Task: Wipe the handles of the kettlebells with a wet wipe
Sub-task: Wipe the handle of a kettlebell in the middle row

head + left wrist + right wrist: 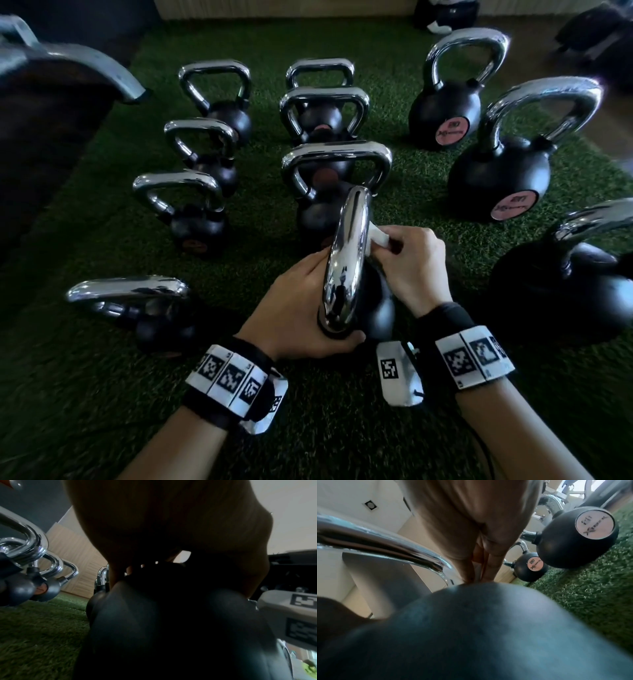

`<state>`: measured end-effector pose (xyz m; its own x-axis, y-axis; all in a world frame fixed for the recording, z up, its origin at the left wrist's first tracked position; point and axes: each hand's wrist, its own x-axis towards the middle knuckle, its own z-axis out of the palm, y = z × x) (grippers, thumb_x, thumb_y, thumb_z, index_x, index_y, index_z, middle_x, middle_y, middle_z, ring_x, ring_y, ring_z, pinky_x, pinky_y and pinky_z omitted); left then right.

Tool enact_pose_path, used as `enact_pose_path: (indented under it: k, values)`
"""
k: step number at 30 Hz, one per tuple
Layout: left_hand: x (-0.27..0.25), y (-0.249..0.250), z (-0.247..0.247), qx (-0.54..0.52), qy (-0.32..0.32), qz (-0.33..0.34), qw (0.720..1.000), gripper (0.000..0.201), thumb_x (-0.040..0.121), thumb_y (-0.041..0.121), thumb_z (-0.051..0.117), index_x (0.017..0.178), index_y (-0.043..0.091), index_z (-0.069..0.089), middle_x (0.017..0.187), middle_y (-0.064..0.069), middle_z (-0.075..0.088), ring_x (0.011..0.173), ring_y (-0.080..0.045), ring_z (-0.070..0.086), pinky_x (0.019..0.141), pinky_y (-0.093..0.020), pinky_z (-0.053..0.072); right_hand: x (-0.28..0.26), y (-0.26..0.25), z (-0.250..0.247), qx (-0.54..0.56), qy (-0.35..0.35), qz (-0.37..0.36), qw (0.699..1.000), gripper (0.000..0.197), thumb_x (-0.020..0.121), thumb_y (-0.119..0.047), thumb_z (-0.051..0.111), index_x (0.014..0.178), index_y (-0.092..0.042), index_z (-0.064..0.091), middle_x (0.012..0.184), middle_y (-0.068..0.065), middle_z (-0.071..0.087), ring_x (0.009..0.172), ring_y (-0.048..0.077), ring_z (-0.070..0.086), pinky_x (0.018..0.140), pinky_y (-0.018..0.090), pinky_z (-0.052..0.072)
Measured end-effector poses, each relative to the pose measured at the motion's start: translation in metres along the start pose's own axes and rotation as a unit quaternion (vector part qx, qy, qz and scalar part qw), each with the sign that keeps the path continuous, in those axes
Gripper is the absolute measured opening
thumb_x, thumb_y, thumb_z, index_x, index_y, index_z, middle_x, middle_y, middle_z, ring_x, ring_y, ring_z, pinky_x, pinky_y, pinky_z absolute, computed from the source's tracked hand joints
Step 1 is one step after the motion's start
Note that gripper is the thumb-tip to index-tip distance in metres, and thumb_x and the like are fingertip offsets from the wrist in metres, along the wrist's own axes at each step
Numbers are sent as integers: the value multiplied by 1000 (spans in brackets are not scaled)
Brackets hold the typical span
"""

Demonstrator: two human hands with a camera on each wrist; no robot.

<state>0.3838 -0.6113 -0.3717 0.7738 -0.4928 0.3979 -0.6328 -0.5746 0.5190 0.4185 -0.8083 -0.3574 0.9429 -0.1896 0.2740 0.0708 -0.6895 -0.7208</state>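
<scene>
A black kettlebell (375,308) with a chrome handle (347,260) stands in front of me on green turf. My left hand (301,308) grips the near base of that handle, thumb curled under it. My right hand (407,263) pinches a folded white wet wipe (376,237) and presses it against the handle's right side, near the top. In the left wrist view the palm (171,524) and the black ball (171,628) fill the picture. The right wrist view has the handle (385,547), the ball (479,628) and my fingers (471,566) reaching down beside it.
Several more chrome-handled kettlebells stand in rows on the turf (85,394): small ones at left (195,212), one tipped at near left (137,308), larger ones at right (500,181). A dark bench (51,120) lies at far left, bags (599,34) at far right.
</scene>
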Motion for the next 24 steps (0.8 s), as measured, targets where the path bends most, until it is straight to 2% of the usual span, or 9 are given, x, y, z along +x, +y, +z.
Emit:
enact_pose_path:
  k: [3,6,11,14,16,18,20,22,24]
  values:
    - [3,-2,1,-8,12,25,1000,80,61,44,96,127,11,64,125,7,59,118,-13,57,109,-4,31,10,-6,-1,33,41,-2,999,12,90,-23,77,99,-19,83,78,-4,76,64,-3,57,57,11,35]
    - [4,-4,0,-41,7,40,998,73,66,50,88,126,17,61,120,13,58,116,-12,60,106,-11,40,18,-9,-1,84,77,4,993,11,90,-28,78,95,-20,83,67,-13,66,57,-9,53,56,6,38]
    - [9,-11,-2,-75,-20,-3,997,75,64,56,85,128,29,58,120,25,53,116,2,56,105,-12,43,25,-3,3,64,7,43,997,8,90,-21,76,90,-18,83,79,-1,77,72,9,64,69,21,51]
    - [14,-15,-6,-66,-62,-30,995,79,63,56,89,131,27,60,123,20,56,120,-4,58,107,-11,39,29,-10,-3,46,57,-17,997,29,97,-27,68,77,-5,74,59,1,59,60,4,46,52,18,36]
    - [19,-16,-9,-62,-92,-48,993,64,63,58,87,118,34,64,114,21,59,112,-3,60,104,-18,44,30,-18,-7,76,95,-54,991,29,99,-26,66,80,-4,73,58,-6,52,60,-4,42,54,25,36]
    - [22,-19,-10,-65,-111,-65,990,60,63,62,82,114,40,61,112,19,61,109,-1,59,104,-23,46,29,-22,-6,90,100,-72,988,20,99,-24,66,90,-12,79,63,-13,59,65,-11,50,59,24,42]
    - [24,-19,-9,-99,-106,-90,985,74,62,58,88,127,33,61,126,11,64,119,-3,58,109,-22,43,30,-22,-4,99,96,-67,988,18,99,-25,67,98,-17,82,71,-13,71,72,-13,57,61,20,46]
    - [27,-19,-8,-127,-102,-97,982,79,64,39,98,131,30,57,135,2,61,125,-4,54,110,-13,38,30,-23,-6,113,106,-69,985,16,97,-19,68,105,-16,82,92,-12,77,91,-9,63,69,19,53]
    - [31,-19,-7,-130,-111,-92,981,70,66,30,98,125,15,64,135,-3,60,124,-6,52,104,-1,32,20,-29,-9,111,132,-119,978,26,91,-3,66,112,-10,79,106,-17,68,106,-8,61,83,9,53]
